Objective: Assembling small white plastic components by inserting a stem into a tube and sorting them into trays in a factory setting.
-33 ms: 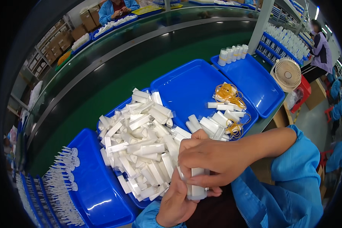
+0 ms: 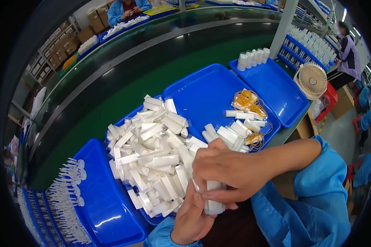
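Note:
A small bundle of white tubes with clear ends (image 2: pixel 215 207) is gripped between my two hands, low in the view. My left hand (image 2: pixel 192 216) wraps it from below and the left, fingers closed round it. From above, my right hand (image 2: pixel 231 168) closes over the upper part, its thumb and fingertips pressed on the tubes. My right fingers cover much of the bundle. Beyond my hands spreads a big heap of loose white tubes (image 2: pixel 152 150), some showing three-cornered ends.
Right of the heap, a blue tray (image 2: pixel 202 88) holds more tubes and yellow rubber bands (image 2: pixel 247 101). Banded bundles (image 2: pixel 253 58) stand on a farther blue tray (image 2: pixel 282 96). At left, a blue tray (image 2: pixel 111 206) bears clear spiked parts (image 2: pixel 68 193). A fan (image 2: pixel 312 80) stands far right.
My fingers and the bundle of tubes have shifted very slightly upward; the trays and the heap look the same.

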The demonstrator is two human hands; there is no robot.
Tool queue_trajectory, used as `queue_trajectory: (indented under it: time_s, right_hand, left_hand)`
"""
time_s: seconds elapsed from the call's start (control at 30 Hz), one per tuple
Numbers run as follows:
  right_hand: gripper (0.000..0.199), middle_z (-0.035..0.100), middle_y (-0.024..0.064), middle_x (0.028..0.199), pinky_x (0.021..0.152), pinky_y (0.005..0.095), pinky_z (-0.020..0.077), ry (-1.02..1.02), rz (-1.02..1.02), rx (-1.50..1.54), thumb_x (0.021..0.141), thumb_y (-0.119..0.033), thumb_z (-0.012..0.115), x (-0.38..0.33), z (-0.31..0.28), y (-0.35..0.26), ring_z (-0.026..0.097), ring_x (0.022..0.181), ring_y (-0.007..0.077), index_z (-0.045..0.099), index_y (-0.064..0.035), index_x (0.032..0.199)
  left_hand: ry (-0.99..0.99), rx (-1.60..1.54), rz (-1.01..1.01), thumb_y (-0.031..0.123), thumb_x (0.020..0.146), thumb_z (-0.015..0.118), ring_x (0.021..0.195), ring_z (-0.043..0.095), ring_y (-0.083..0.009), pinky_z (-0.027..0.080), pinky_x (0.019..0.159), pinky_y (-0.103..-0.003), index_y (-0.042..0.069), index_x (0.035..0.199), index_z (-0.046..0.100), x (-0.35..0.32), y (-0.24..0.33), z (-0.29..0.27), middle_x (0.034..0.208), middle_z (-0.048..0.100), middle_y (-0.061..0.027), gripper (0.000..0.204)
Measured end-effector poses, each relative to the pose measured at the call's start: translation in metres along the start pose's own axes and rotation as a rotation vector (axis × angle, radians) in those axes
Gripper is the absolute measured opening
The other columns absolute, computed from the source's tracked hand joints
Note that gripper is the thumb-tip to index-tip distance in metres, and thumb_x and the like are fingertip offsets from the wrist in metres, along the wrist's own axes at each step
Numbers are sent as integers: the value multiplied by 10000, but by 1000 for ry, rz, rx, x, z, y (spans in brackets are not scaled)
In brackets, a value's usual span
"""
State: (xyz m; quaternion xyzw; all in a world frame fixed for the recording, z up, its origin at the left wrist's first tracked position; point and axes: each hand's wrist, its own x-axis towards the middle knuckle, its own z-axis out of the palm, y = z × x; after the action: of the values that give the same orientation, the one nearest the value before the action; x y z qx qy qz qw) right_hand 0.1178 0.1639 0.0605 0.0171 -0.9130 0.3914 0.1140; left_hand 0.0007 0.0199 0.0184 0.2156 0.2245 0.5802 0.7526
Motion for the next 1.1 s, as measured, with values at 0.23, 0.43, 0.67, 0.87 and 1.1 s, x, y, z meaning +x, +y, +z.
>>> queue_trajectory:
  time_s: [0.23,0.43,0.67,0.87,1.1]
  right_hand:
    - [825,488,93,1011,714,386,299,105,-7,-358,641,-342,715,-9,20,-10,469,986,214,326,-128,1336]
    - [658,470,79,1155,695,369,338,221,-287,-416,684,-241,656,-21,35,-23,438,1125,234,394,-284,1286]
    - [559,409,84,1310,729,385,280,97,-45,-377,675,-353,707,-39,8,-6,405,1171,302,498,-283,1190]
    - [268,391,80,1303,906,471,256,180,368,-594,694,-191,694,-97,-53,73,306,1237,298,572,-157,930]
    - [110,423,67,1246,883,467,256,98,395,-594,720,-146,663,-106,-43,102,314,1220,250,580,-135,791]
  left_hand:
    - [185,-64,140,307,919,428,1131,428,-247,364,954,-417,79,1355,129,8,-10,10,1242,381,-117,576]
    - [88,-67,132,121,867,529,1102,464,-261,358,967,-453,57,1184,377,1,-17,-5,1085,490,-113,357]
    - [-245,161,160,-5,808,576,1075,490,-268,372,957,-472,37,1007,483,-2,-40,-34,960,544,-110,224]
    - [-85,2,-13,-70,691,642,824,557,-249,499,700,-371,12,833,484,-1,-17,-9,760,540,-117,228]
    - [11,99,45,21,710,668,606,515,-208,462,555,-304,16,963,286,1,-19,-4,699,508,-107,458]
